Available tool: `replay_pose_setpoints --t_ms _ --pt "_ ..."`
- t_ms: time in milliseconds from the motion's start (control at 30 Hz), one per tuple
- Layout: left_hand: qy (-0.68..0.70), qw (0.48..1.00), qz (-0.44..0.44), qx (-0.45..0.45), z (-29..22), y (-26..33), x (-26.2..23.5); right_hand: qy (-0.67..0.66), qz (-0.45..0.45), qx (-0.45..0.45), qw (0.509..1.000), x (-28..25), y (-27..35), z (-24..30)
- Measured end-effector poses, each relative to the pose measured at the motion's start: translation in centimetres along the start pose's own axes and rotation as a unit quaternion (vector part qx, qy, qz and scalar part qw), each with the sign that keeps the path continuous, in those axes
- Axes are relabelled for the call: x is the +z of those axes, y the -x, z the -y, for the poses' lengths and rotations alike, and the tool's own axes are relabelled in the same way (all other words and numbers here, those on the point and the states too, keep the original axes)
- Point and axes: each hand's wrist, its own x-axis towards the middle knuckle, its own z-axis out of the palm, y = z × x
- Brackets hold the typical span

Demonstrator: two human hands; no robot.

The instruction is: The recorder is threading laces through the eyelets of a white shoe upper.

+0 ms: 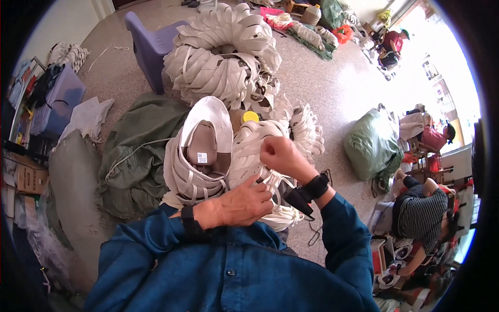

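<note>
In front of my lap, my left hand [241, 203] has its fingers bent against a light-coloured shoe upper [248, 165], gripping its near part. My right hand [285, 156] is raised over the right side of that upper, its fingers closed in a fist; whatever they hold is hidden. Just left of it stands a nested stack of beige and white shoe uppers [179, 171], the top one showing a brown tongue [201, 139] with a white label. A bundle of white laces [283, 217] hangs below my hands. Both wrists wear black bands.
Coils of nested shoe uppers [223, 73] pile up ahead, beside a purple chair [150, 44] and a yellow lid [249, 116]. Dark green cloth [135, 156] lies at left, near a blue bin [62, 99]. A green sack [373, 143] stands at right; other people [423, 218] sit beyond.
</note>
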Motion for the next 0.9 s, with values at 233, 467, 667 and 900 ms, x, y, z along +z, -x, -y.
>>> replay_pose_setpoints --t_ms 233,467,667,900 --pt "0.001 0.999 -0.037 0.005 0.1 0.5 0.4 0.033 0.020 -0.044 0.998 -1.0 1.5 -0.3" --pt "-0.008 1.000 -0.006 0.000 -0.2 0.3 0.1 0.063 0.035 -0.011 0.997 0.2 1.8 -0.8" --pt "-0.026 1.000 -0.014 0.001 0.0 0.3 0.4 0.074 0.081 -0.015 0.994 0.0 0.4 -1.7" --pt "0.004 1.000 -0.010 0.000 0.0 0.4 0.4 -0.038 0.122 0.080 0.989 0.0 -0.9 -0.5"
